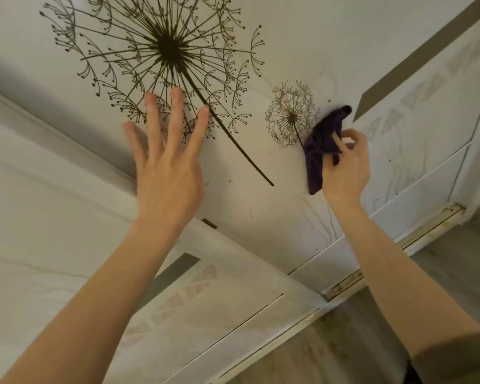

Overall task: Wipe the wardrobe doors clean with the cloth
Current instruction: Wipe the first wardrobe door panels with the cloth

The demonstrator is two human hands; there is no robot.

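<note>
At centre frame, the left hand (166,159) is pressing spread, straight fingers against the white wardrobe door (261,212); to its right, the right hand (347,164) is gripping a purple cloth (320,145) against it.

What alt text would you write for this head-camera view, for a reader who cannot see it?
A person's right hand holds a dark purple cloth against a white wardrobe door, beside a small dandelion print. The open left hand overlaps a large dandelion print.
</note>
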